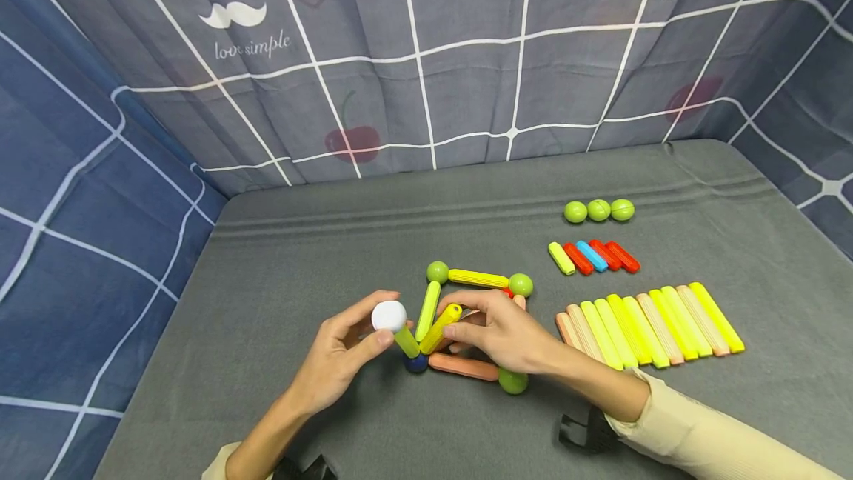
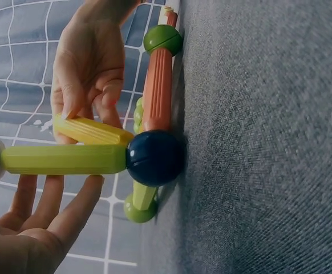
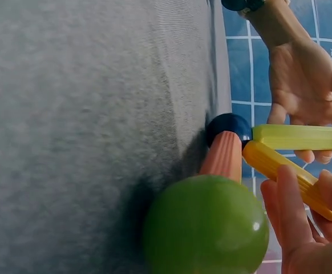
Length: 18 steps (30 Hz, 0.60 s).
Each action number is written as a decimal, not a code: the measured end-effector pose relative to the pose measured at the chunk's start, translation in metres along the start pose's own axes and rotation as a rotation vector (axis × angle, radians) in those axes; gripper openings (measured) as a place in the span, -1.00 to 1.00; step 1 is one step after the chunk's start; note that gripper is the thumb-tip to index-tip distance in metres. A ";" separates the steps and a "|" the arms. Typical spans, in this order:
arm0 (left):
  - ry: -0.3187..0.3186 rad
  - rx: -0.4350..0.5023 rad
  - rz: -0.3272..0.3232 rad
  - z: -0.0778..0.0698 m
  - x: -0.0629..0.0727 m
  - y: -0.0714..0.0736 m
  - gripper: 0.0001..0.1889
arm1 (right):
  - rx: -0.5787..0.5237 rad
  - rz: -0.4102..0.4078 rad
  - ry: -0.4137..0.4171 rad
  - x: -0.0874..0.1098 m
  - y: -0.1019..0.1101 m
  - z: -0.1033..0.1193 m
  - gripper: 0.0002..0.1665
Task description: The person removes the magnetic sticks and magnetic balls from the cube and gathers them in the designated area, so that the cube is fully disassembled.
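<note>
A person's 2 hands hold parts of a ball-and-rod model on a gray surface [image 1: 286, 243].
The left hand [image 1: 336, 361], partly closed, has thumb and fingers round the white ball [image 1: 389, 316], which tops a lime rod [image 1: 406, 342]; the right hand [image 1: 500, 335] pinches a yellow rod [image 1: 440, 330] between thumb and fingers. Both rods rise from a blue ball [image 1: 417, 364] resting on the surface, the yellow rod slanting to the right. The blue ball is the near-left corner of a flat 4-sided frame [image 1: 478, 278], whose other 3 corners are green; an orange rod [image 1: 464, 367] forms its near side. To the right lie 3 green balls [image 1: 599, 210] in a row, 5 short rods [image 1: 592, 256] and a row of long rods [image 1: 649, 326].
</note>
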<state>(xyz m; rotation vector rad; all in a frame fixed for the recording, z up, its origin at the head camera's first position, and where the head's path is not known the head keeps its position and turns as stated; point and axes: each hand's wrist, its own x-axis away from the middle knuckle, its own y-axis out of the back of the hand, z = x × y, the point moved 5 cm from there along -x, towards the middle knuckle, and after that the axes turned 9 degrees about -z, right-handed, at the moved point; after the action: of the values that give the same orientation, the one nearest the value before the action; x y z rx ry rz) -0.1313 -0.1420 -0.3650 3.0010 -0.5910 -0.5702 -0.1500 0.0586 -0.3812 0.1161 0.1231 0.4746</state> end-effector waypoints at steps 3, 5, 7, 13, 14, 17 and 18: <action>0.006 0.005 0.009 -0.001 0.000 -0.002 -0.55 | 0.005 0.016 0.001 -0.002 -0.003 0.003 -0.88; 0.010 -0.001 0.008 -0.001 0.001 -0.002 -0.56 | 0.008 0.027 0.001 -0.003 -0.005 0.004 -0.89; 0.010 -0.011 0.004 -0.001 0.001 -0.002 -0.57 | 0.014 0.031 0.007 -0.003 -0.007 0.006 -0.89; 0.014 -0.011 -0.004 0.000 0.002 -0.002 -0.57 | -0.017 0.011 -0.027 -0.001 -0.004 0.007 -0.83; 0.015 -0.008 -0.003 0.000 0.002 -0.002 -0.57 | -0.027 0.007 -0.037 -0.001 -0.003 0.007 -0.81; 0.004 -0.013 -0.005 0.000 0.002 -0.001 -0.56 | -0.060 -0.007 -0.071 0.003 0.002 0.007 -0.71; 0.000 -0.015 -0.007 0.000 0.002 -0.001 -0.56 | -0.063 -0.016 -0.080 0.004 0.004 0.007 -0.67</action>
<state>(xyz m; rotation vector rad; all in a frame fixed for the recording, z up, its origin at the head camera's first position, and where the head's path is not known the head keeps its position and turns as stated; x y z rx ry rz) -0.1292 -0.1417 -0.3656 2.9906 -0.5746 -0.5716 -0.1476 0.0637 -0.3745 0.0719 0.0303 0.4568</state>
